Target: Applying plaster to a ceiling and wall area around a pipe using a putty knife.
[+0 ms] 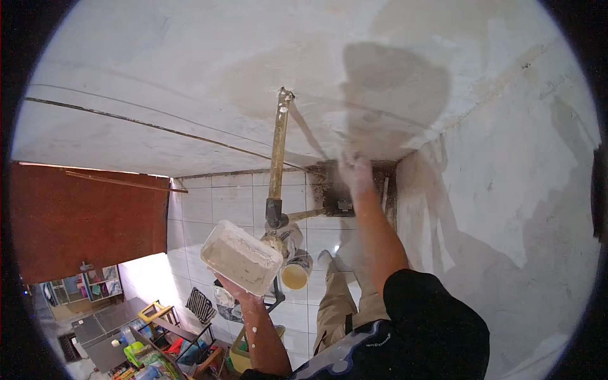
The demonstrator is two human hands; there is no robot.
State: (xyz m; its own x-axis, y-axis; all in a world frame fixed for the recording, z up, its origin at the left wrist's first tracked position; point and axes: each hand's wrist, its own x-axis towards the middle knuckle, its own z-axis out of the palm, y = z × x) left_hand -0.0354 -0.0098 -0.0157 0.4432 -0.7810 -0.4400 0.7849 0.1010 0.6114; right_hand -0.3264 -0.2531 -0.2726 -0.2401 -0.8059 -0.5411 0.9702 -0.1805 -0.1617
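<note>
My left hand holds a white plastic tray from beneath, with pale residue in it and spots on my forearm. My right hand, pale and smeared by motion, is raised at the white plastered wall straight ahead, right of a vertical pipe; its fingers and whatever may be in them are too blurred to make out. The pipe ends in a dark elbow just above the tray. A bucket with a pale inside stands just right of the tray, below it on the floor.
A tiled floor lies below, with a dark opening at the wall's foot. A reddish board is at left; shelving, a striped cloth and cluttered colourful items sit lower left. A plastered side wall rises at right.
</note>
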